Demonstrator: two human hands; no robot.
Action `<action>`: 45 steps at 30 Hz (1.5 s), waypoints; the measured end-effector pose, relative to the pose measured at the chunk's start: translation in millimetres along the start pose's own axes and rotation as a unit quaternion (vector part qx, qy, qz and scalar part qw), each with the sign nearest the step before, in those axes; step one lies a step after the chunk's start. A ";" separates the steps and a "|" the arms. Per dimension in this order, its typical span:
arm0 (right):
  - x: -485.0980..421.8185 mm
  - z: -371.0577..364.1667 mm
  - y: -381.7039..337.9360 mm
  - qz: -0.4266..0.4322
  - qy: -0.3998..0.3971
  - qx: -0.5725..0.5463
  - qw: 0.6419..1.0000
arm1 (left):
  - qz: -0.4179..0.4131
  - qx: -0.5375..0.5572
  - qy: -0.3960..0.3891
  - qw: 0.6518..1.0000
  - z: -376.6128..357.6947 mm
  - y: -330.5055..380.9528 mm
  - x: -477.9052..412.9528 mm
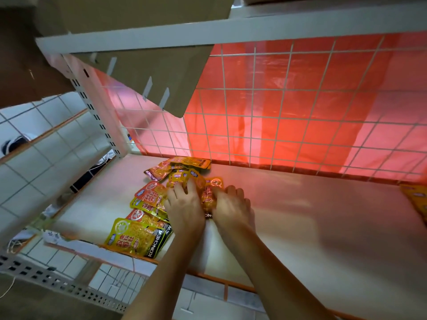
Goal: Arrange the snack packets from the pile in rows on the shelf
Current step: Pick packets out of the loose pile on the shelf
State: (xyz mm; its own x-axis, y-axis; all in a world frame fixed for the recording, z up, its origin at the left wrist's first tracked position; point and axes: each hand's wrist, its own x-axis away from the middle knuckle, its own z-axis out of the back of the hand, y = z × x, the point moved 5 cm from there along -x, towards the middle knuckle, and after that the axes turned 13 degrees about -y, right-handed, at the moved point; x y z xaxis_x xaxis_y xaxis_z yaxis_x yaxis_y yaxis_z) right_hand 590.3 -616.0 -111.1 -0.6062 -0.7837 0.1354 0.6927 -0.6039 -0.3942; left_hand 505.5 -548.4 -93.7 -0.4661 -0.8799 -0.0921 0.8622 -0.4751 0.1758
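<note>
where hands point(184, 205) touch, yellow "konchew" snack packets point(136, 237)

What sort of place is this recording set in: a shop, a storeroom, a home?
Probably a small shop or its stockroom: a metal display shelf with a slotted upright and wire grid back, many identical branded snack packets, and cardboard on the tier above.
</note>
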 end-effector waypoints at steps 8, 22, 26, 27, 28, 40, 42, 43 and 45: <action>11.4 7.3 9.3 -0.054 0.003 0.005 0.999 | -0.039 0.109 -0.020 0.993 -2.6 -1.4 5.0; 34.5 36.5 74.5 -0.222 -0.021 -0.052 0.973 | -0.091 0.311 -0.088 0.942 -14.2 48.8 19.4; 45.9 43.1 92.7 -0.217 -0.006 -0.021 0.976 | -0.073 0.365 -0.159 0.914 -25.9 70.8 21.0; 47.7 44.0 96.2 -0.216 -0.007 -0.019 0.976 | -0.072 0.380 -0.171 0.906 -27.6 74.9 21.0; 49.0 45.3 100.3 -0.220 -0.005 -0.021 0.975 | -0.070 0.394 -0.178 0.899 -29.0 79.1 21.2; 82.5 69.4 168.9 -0.259 0.045 -0.138 0.955 | -0.078 0.484 -0.204 0.847 -45.7 143.2 41.4; 88.8 80.5 183.4 -0.264 0.062 -0.171 0.947 | -0.083 0.490 -0.202 0.844 -48.3 157.7 46.2; 92.0 85.8 191.3 -0.265 0.065 -0.181 0.945 | -0.084 0.492 -0.205 0.842 -49.9 164.6 49.1; 98.7 96.1 205.7 -0.259 0.077 -0.212 0.939 | -0.078 0.508 -0.221 0.829 -54.4 179.4 56.4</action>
State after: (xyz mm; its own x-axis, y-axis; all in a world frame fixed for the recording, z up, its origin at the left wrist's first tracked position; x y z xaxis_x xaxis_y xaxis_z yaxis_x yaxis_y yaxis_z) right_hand 710.6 -831.6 -91.5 -0.8911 -0.3506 0.2880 0.0910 -0.7600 -0.6435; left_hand 644.7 -683.4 -120.7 -0.7768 -0.6146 0.1371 0.2774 -0.1385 0.9507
